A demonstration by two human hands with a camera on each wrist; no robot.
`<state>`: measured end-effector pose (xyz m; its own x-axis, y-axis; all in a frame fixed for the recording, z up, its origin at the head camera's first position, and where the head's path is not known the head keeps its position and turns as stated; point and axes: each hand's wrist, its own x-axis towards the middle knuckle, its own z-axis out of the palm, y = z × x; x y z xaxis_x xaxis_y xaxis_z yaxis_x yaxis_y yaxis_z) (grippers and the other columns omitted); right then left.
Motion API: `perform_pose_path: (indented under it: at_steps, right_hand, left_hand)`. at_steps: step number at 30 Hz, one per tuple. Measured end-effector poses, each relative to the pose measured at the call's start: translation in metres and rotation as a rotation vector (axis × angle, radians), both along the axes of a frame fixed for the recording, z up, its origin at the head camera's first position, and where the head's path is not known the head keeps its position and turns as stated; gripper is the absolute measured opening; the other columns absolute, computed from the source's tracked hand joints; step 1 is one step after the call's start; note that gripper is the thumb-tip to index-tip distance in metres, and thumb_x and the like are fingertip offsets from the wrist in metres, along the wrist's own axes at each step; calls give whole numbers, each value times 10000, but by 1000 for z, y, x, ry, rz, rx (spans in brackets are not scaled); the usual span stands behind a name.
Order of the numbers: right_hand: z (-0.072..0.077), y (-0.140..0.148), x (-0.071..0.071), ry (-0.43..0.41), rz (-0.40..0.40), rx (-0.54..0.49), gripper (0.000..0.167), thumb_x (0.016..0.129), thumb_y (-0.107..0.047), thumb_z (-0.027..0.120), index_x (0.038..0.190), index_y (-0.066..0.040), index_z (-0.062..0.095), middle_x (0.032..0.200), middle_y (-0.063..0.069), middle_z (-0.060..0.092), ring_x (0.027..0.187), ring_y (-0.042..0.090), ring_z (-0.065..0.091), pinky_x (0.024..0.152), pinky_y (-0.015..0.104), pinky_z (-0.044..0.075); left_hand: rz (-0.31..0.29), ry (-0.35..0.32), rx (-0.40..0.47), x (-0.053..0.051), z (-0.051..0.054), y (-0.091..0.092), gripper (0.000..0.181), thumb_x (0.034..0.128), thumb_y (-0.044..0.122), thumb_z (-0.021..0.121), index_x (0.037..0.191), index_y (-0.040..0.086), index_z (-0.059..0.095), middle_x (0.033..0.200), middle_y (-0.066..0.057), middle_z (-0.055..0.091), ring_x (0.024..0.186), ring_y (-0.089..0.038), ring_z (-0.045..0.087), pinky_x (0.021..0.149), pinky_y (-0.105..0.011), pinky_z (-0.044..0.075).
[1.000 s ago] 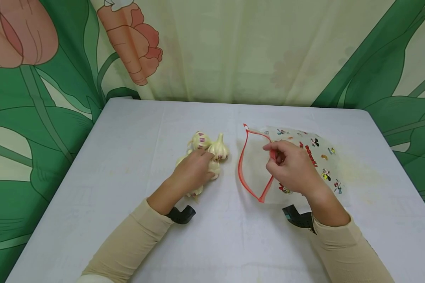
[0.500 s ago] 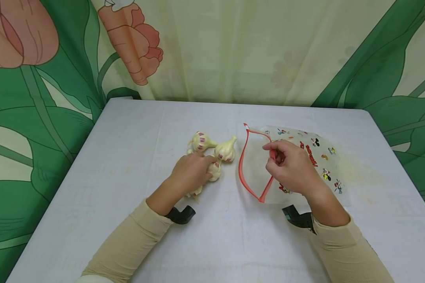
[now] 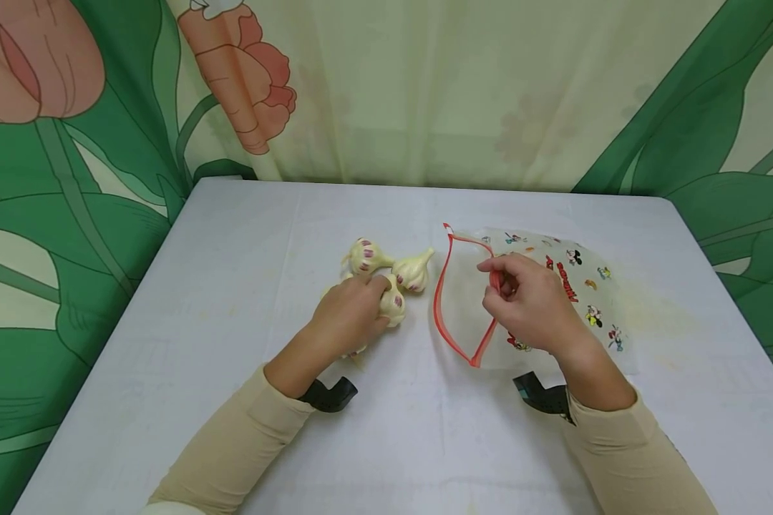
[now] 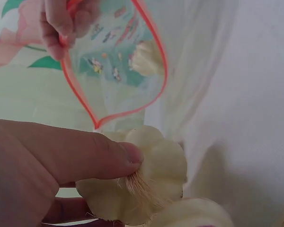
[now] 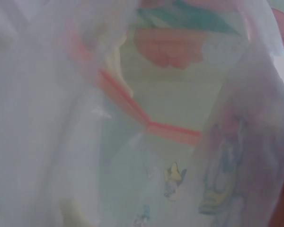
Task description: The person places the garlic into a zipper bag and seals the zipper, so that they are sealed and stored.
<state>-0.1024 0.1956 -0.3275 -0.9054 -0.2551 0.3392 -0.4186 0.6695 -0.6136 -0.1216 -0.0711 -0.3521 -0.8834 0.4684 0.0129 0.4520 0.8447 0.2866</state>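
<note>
My left hand grips a garlic bulb at the near side of a small group of bulbs. In the left wrist view its thumb presses that garlic bulb beside the stringy roots. Two more bulbs, a purple-streaked one and a paler one, lie just beyond; others are partly hidden under the hand. My right hand pinches the red rim of a clear zip bag printed with cartoon figures, its mouth spread toward the garlic. Through that mouth the left wrist view shows another bulb inside.
A white cloth covers the table, whose far edge meets a curtain patterned with flowers and leaves. Black wrist mounts sit under both wrists. Bag film fills most of the right wrist view, blurred.
One garlic bulb has tipped and shifted right, toward the bag. My left fingers have moved onto the nearer bulb and raised it slightly. The right hand and bag stay in place.
</note>
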Motion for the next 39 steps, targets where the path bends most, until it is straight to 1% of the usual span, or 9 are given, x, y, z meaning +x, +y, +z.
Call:
perform_pose_path:
  at_steps: [6,10,14,18,23,26,31,34,39]
  right_hand:
    - [2,0,0,-13,-1,-7,220,843,50,594,1036,5,690,791,11,539,704,164,528,610,209,435]
    - [2,0,0,-15,6,-4,223,846,46,597,1046,4,687,783,4,541,722,158,535,604,224,434]
    - [3,0,0,-10,10,4,227,847,44,597,1051,2,687,774,-3,541,722,153,539,597,236,429]
    - [3,0,0,-8,10,12,229,850,37,607,1060,0,689,781,-4,549,714,147,541,593,242,430]
    - [3,-1,0,-7,16,16,234,843,27,636,1071,2,687,792,0,557,693,142,544,574,252,433]
    - [3,-1,0,-13,20,18,240,841,15,653,1078,1,684,798,-1,557,689,138,543,567,253,433]
    - [3,1,0,11,25,23,245,830,13,663,1074,-5,682,794,-14,556,671,118,539,568,246,420]
    - [3,2,-1,27,29,20,248,822,17,668,1069,-4,684,772,-19,557,654,109,533,564,246,412]
    - [3,3,-1,20,31,21,255,823,15,682,1076,-5,685,763,-22,555,650,109,532,552,250,409]
  left_hand:
    - [2,37,49,3,11,2,392,838,146,785,1185,43,635,1055,-125,629,879,-285,617,691,-441,528]
    - [6,55,99,5,16,2,381,836,131,779,1181,51,640,1031,-103,613,902,-267,594,704,-424,524]
    - [-20,94,159,6,20,5,381,833,127,790,1172,42,639,1031,-100,611,923,-274,585,750,-403,516]
    - [-72,121,223,5,22,13,386,834,126,795,1173,28,638,1034,-103,616,940,-278,587,815,-388,498]
    - [-125,68,269,3,21,26,409,856,154,782,1213,36,622,1071,-97,619,968,-249,579,851,-364,481]
    - [-139,22,293,1,17,34,416,863,159,776,1227,42,613,1086,-98,611,969,-240,570,859,-348,477]
    - [-145,4,327,1,12,45,414,868,161,776,1230,41,618,1119,-101,607,993,-244,564,876,-336,471]
    - [-137,-11,320,1,11,50,424,873,167,774,1247,44,616,1137,-100,603,1000,-242,563,879,-335,469]
    - [-127,-40,261,1,11,58,445,875,197,773,1267,64,611,1130,-90,600,990,-235,567,865,-339,471]
